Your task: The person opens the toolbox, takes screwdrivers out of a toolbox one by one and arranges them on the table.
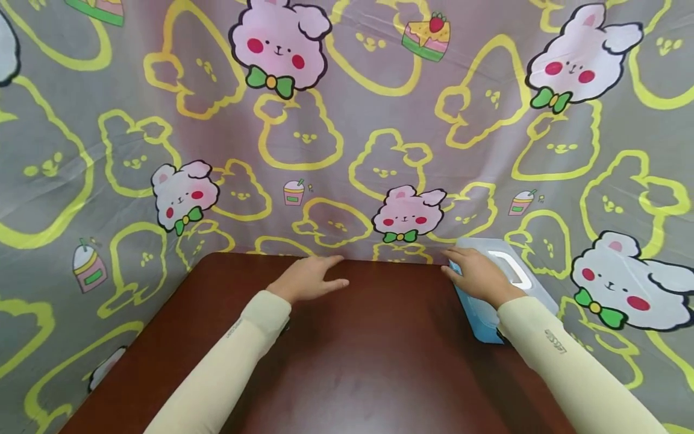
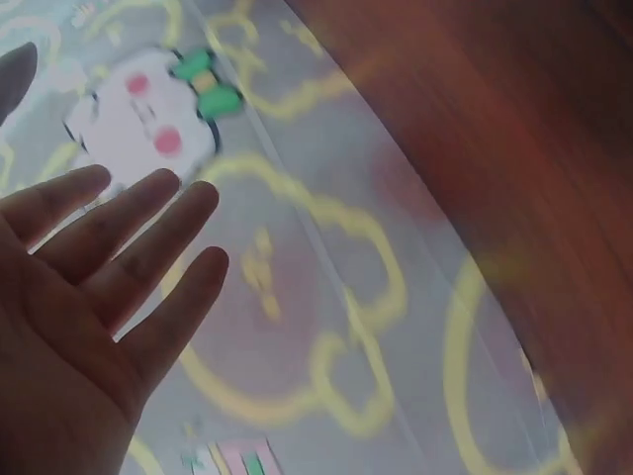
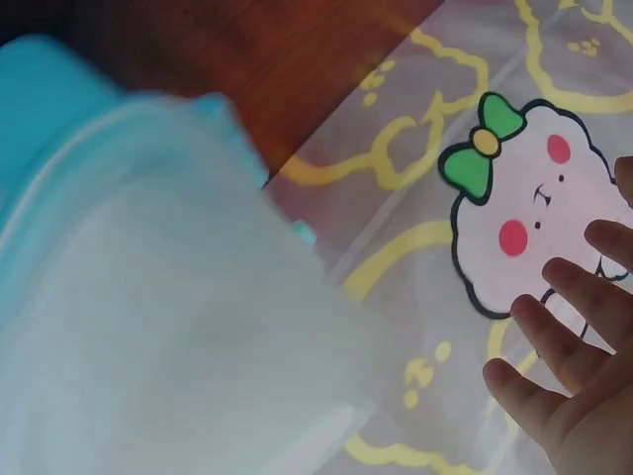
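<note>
My left hand (image 1: 309,279) hovers over the far part of the brown table (image 1: 368,349), thumb and fingers spread. In the left wrist view its straight fingers (image 2: 148,257) are apart and hold nothing. Toward the right edge of the table sits a blue plastic box (image 1: 484,322) with a translucent lid and a white handle (image 1: 514,271). My right hand (image 1: 479,277) is over the box's left side in the head view. The right wrist view shows the fingers (image 3: 569,346) extended and clear of the box's pale lid (image 3: 188,307), which looks blurred and close.
A grey curtain (image 1: 325,138) printed with rabbits and yellow outlines hangs behind the table and along both its sides. Its lower edge meets the far edge of the table. A dark shadow falls on the table below my right arm.
</note>
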A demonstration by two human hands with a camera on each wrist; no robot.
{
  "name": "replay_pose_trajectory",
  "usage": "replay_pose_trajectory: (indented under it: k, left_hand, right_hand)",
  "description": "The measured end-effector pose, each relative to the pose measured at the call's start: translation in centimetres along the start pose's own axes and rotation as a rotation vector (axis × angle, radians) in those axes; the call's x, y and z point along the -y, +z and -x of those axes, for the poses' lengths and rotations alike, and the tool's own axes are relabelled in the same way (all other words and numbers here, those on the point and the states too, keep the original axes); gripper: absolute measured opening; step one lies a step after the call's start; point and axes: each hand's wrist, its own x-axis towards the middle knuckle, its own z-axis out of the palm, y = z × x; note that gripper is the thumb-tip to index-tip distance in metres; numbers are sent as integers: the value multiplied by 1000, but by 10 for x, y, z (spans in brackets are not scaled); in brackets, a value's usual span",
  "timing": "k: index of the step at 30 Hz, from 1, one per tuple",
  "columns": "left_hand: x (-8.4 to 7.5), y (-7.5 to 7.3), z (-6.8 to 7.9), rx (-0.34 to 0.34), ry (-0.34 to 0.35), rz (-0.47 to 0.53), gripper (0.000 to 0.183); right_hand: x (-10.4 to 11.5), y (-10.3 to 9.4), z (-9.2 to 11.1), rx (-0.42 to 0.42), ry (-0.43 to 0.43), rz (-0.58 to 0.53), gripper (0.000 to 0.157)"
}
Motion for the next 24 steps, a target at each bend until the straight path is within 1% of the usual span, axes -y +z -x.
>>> replay_pose_trajectory:
  k: [2,4,7,11,15,17,20,22,24]
  left_hand:
    - [-10,10,0,16,7,28,69]
    - [-20,16,-5,17,21,46,67]
    - [-35,20,-19,2,71,51,60]
    - [-56,27,-40,6,141,70,57]
    - [-74,38,-58,11,170,129,55]
    - [-82,46,-65,14,177,178,55]
    - [-96,62,-70,31,184,225,57]
    - [-104,74,-70,51,190,245,58]
    - [-113,85,-69,71,183,247,57]
  right_hand:
    - [-4,0,7,3,-20,14,52]
    - [-9,-1,10,-4,-32,29,51]
    - [-18,-5,13,-21,-33,35,49]
    - [-32,-13,17,-6,1,28,49]
    - [-47,-25,18,1,32,18,51]
    - [-51,-32,17,15,51,16,52]
    - [-58,-35,17,47,83,13,54]
    - [-62,-31,20,68,114,11,55]
    - [-69,-23,22,84,139,3,57]
